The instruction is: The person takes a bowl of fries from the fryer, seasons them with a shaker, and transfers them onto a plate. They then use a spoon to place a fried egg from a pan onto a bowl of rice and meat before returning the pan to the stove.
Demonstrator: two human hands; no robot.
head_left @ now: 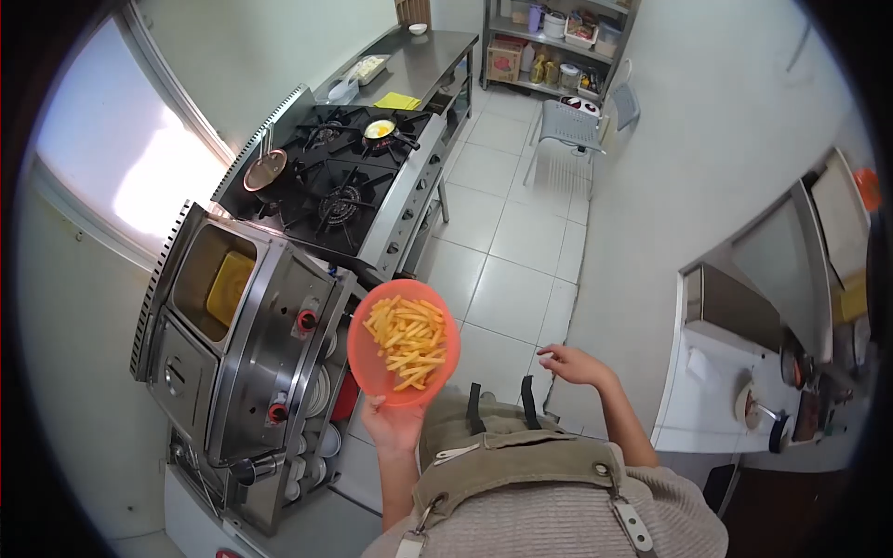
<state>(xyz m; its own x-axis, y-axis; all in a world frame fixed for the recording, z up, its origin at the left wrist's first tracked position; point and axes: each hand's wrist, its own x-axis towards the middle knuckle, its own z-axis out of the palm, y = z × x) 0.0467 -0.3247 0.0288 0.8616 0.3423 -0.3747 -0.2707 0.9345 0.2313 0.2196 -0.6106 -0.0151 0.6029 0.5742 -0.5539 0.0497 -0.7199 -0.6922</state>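
My left hand (pixel 391 423) holds an orange plastic plate (pixel 367 358) from below, level, in front of my chest. A pile of yellow french fries (pixel 409 342) lies on it. The plate hangs beside the steel deep fryer (pixel 251 344), whose open vat holds yellow oil (pixel 229 286). My right hand (pixel 569 365) is out to the right over the tiled floor, fingers loosely apart, holding nothing. I wear a grey sweater and an olive apron.
A black gas range (pixel 339 181) beyond the fryer carries a frying pan with an egg (pixel 381 129) and a copper pan (pixel 266 171). A steel worktable (pixel 409 60), a storage shelf (pixel 558 46) and a white chair (pixel 569 126) stand farther back. A white counter (pixel 716 391) is at right.
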